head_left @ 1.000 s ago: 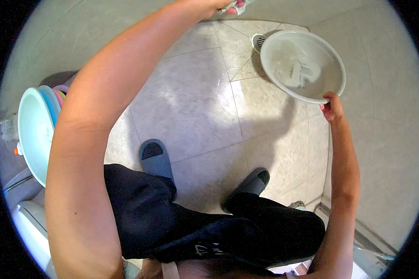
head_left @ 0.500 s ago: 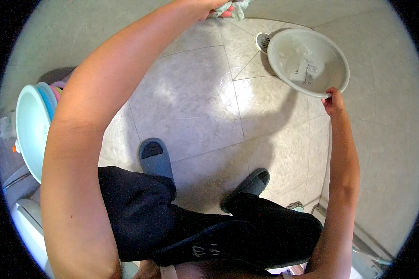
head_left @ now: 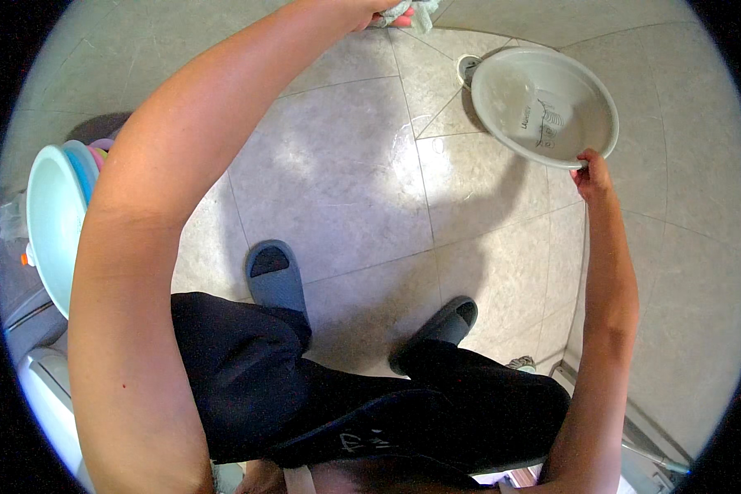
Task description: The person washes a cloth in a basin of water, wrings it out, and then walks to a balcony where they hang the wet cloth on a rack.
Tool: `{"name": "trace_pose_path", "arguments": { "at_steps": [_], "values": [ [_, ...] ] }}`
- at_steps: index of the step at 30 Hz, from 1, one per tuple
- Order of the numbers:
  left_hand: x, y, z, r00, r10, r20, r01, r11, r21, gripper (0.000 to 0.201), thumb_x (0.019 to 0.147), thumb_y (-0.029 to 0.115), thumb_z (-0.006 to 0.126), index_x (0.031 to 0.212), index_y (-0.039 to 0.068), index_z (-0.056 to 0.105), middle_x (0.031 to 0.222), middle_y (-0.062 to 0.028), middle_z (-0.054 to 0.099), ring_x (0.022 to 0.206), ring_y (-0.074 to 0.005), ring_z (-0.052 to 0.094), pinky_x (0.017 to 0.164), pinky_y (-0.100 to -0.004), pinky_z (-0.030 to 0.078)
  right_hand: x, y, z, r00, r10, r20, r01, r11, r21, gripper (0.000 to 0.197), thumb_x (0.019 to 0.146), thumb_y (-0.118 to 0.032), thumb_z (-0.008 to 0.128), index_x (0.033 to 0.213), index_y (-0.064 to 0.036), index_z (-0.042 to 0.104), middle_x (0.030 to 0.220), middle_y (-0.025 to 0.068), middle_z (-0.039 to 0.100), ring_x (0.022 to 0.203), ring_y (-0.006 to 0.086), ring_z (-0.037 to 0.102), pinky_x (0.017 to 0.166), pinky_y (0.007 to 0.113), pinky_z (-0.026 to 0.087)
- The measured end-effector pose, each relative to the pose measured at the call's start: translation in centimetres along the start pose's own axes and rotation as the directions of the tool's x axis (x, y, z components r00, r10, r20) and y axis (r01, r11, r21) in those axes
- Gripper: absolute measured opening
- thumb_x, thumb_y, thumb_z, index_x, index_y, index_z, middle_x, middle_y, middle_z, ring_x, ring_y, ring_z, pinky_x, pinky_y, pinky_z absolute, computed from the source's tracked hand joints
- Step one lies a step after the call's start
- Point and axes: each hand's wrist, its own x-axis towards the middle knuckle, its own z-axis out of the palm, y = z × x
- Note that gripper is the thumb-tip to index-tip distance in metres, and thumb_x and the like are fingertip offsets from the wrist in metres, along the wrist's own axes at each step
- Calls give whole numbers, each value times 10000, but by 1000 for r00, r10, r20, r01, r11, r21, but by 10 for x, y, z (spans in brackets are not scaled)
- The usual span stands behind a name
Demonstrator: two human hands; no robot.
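Basin held by its rim at the right, cloth gripped at the left

Grey-white basin point(head_left: 586, 107): just beyond the right fingertips, extending forward and to the left of them. Right hand point(head_left: 592, 177): fingers closed on the near rim in a pinch; opening faces the camera. Whether the base touches the floor cannot be told. Pale cloth point(head_left: 422, 15): inside the left fingers, bunched, one end protruding to their right. Left hand point(head_left: 372, 12): fingers curled round the cloth, partly cut off by the upper picture edge, so the full closure is hidden.

Step in hand (judged): steadying the basin one-handed while the cloth is handled well apart from it. Next move (judged): calls for a firm rim pinch, basin level kept under control, and a secure hold on the damp-looking cloth.

Counts: held basin, 1; cloth, 1; round floor drain point(head_left: 468, 70), 1, left of the right fingers and just beside the basin's far-left side; slippers point(head_left: 277, 276), 2, nearer the body than either set of fingers; stacked basins point(head_left: 51, 222), at least 3, far left of the right fingers, exact number hidden by the left forearm.
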Motion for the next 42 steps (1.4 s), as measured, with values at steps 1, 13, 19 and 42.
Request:
{"name": "trace_pose_path", "arguments": {
  "at_steps": [1, 13, 19, 42],
  "values": [
    [-1, 4, 1, 1000, 6, -1, -6, 1000, 6, 219, 836, 133, 660, 1030, 34, 634, 829, -72, 667, 615, -143, 617, 449, -278, 500, 4, 0, -4, 1000, -1, 13, 1, 1000, -11, 160, 817, -147, 562, 920, -33, 516, 779, 51, 548, 634, 168, 577, 517, 264, 547],
    [-3, -2, 1, 1000, -2, -22, 3, 999, 36, 222, 835, 141, 670, 1031, 39, 648, 806, -65, 665, 599, -139, 608, 451, -280, 492, -3, -12, 2, 998, -47, -51, 48, 999, 7, 103, 792, -133, 603, 778, -66, 525, 679, 20, 545, 534, 138, 552, 464, 239, 520],
    [-5, 0, 0, 999, -31, 16, 31, 1000, -4, 138, 846, 125, 656, 951, 37, 639, 702, -65, 631, 497, -135, 559, 418, -309, 459, -11, -16, 5, 997, -37, -62, 35, 999, -28, 113, 779, -127, 603, 763, -58, 516, 683, 29, 543, 523, 145, 550, 470, 238, 523],
    [-13, 3, 1, 998, -28, -59, 31, 998, 53, 179, 824, 136, 675, 971, 41, 640, 776, -73, 641, 582, -154, 594, 447, -316, 493, 13, -25, -4, 999, -43, -24, 38, 981, -188, 255, 770, -173, 591, 959, -17, 521, 887, 116, 579, 734, 213, 618, 656, 321, 585]
  ]
}}
